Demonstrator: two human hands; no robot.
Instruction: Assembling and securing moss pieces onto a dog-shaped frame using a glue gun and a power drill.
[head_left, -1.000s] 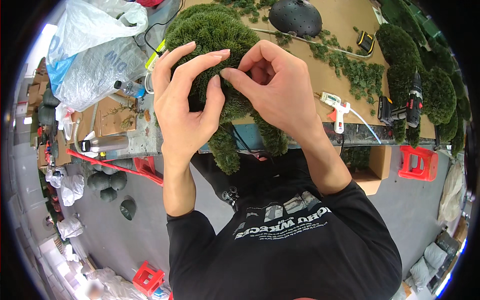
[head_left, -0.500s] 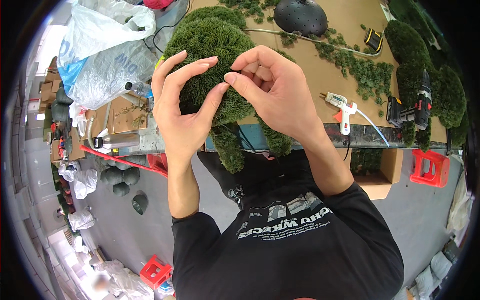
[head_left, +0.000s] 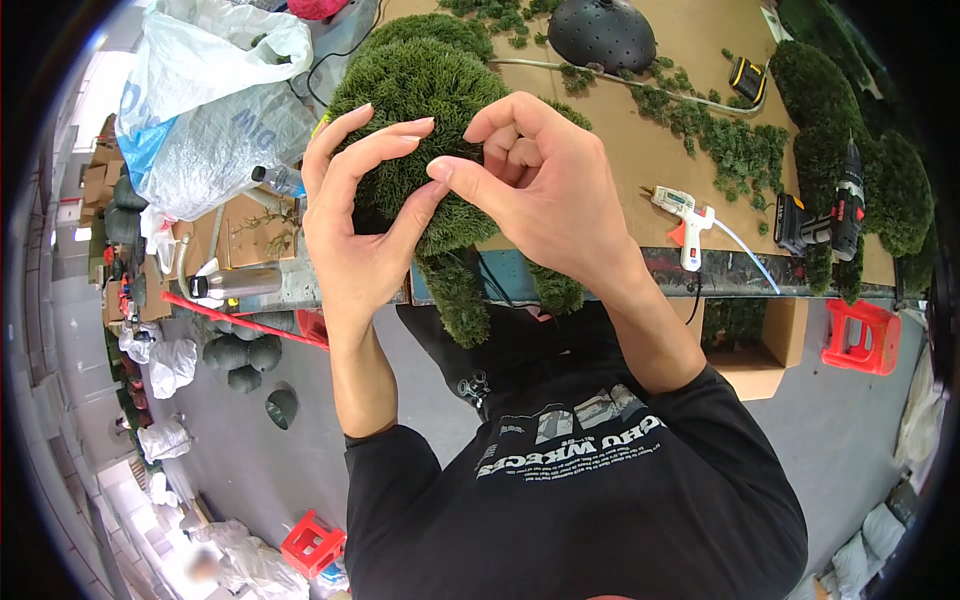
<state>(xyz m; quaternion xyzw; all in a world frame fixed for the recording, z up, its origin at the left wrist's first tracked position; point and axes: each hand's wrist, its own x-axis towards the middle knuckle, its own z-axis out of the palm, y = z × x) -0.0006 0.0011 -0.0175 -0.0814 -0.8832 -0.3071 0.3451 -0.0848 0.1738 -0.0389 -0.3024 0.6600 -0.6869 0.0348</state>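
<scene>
1. Bushy green foliage form (head_left: 440,80) is located at the near edge of the tabletop (head_left: 730,272), left of its middle; two narrow foliage limbs (head_left: 455,300) are hung over that edge.
2. Left hand (head_left: 355,240) is held over the form's left side, fingers bent and spread, thumb set well apart from them.
3. Right hand (head_left: 555,195) is held over the form's right side, fingers curled, thumb tip apart from the index fingertip.
4. The two thumb tips are brought together over the foliage; whether anything small is pinched between them cannot be told.
5. White glue gun (head_left: 683,220) is laid right of the hands, near the near edge, on brown board (head_left: 625,150).
6. Cordless drill (head_left: 848,205) is laid toward the near right corner, beside green foliage mounds (head_left: 900,190).
7. Black perforated dome (head_left: 602,35) is placed toward the far edge; loose sprigs (head_left: 745,150) are scattered between it and the drill.
8. Plastic bags (head_left: 215,130) are heaped toward the far left corner; metal bottle (head_left: 240,284) is laid by the near left corner.
</scene>
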